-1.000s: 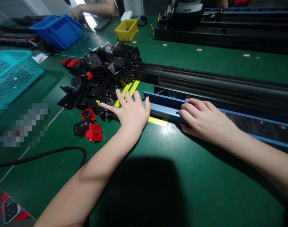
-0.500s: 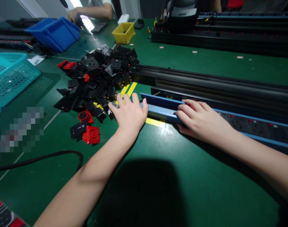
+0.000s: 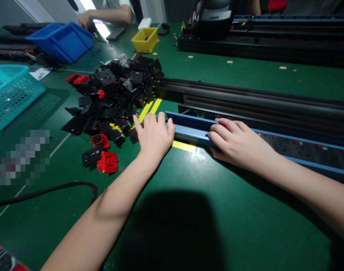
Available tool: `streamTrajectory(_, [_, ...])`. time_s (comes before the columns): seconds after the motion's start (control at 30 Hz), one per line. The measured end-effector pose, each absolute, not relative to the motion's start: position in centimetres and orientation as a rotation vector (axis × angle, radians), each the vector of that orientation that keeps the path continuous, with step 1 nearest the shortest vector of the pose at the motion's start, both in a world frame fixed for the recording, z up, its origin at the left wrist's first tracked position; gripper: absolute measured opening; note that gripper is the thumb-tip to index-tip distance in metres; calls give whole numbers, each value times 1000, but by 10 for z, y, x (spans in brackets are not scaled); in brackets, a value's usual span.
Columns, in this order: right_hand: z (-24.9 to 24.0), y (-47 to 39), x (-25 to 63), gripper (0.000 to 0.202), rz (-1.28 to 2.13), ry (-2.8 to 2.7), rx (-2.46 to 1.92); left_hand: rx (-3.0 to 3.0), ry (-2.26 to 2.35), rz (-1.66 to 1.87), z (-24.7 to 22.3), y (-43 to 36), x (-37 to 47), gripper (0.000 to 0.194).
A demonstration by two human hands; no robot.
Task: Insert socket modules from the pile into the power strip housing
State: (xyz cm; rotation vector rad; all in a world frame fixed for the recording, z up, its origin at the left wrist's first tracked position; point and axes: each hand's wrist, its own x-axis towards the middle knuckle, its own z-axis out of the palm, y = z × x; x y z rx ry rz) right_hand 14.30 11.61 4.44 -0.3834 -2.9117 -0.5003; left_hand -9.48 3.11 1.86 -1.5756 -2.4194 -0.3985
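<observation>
My right hand point(image 3: 235, 141) is closed around a long blue channel strip point(image 3: 188, 131), fingers over its far wall and thumb below the near side. Black socket modules point(image 3: 286, 145) sit in the channel to the right of this hand. At the channel's left end, my left hand point(image 3: 155, 133) is palm down, its fingers bent over a dark block, apparently a black socket module point(image 3: 133, 136), mostly hidden beneath the palm. The left thumb lies by the channel's end. Just beyond is a heap of loose black socket modules point(image 3: 109, 101).
Two red socket modules point(image 3: 107, 162) and a black one lie at the heap's near side. Long black rails point(image 3: 245, 96) run behind the channel. A teal basket point(image 3: 16, 90), blue bin point(image 3: 61, 41) and yellow bin point(image 3: 145, 39) stand farther back, near another person's arm point(image 3: 109, 17). A black cable point(image 3: 61, 186) crosses the left.
My left hand's outer finger has drawn in, and the dark block beside it shows differently. My right hand stays on the channel. The whole view has shifted slightly.
</observation>
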Motion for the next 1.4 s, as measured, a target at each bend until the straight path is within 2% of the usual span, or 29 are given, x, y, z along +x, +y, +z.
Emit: streamTrajectory(1.4, [44, 117, 143, 18, -501, -2909, -377, -1582, -2473, -292, 25, 30, -86, 57])
